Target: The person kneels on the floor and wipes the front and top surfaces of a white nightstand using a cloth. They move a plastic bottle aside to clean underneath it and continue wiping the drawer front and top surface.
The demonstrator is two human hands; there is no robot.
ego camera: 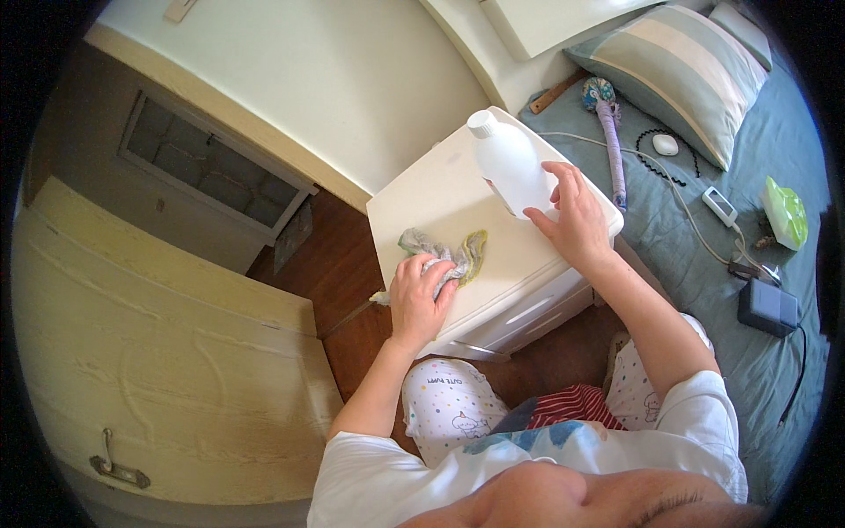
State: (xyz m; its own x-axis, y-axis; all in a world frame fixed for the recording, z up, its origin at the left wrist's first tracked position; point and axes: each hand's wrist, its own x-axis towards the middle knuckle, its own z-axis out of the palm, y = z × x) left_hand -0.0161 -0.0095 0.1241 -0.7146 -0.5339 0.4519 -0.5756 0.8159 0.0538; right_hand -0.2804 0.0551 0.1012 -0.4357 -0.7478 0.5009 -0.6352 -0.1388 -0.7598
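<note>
My left hand (422, 298) presses on a crumpled grey-white cloth (471, 256) with yellow and green edging, its fingers curled over the bunched part. The cloth lies on the pale top of a small cabinet (412, 204). Farther right, my right hand (577, 221) is at the lower side of a white plastic bottle (508, 162) with a ribbed white screw cap. Its thumb and fingers are spread around the bottle's near side, and whether they grip it is not clear. A label shows only at the bottle's left edge.
A bed (667, 251) adjoins the cabinet's right side, bearing a striped pillow (686, 72), a purple-wrapped stick (610, 145), a corded white device (719, 206), a green packet (784, 214) and a dark power block (767, 307). At left stands a yellowish door (178, 356) with a metal handle.
</note>
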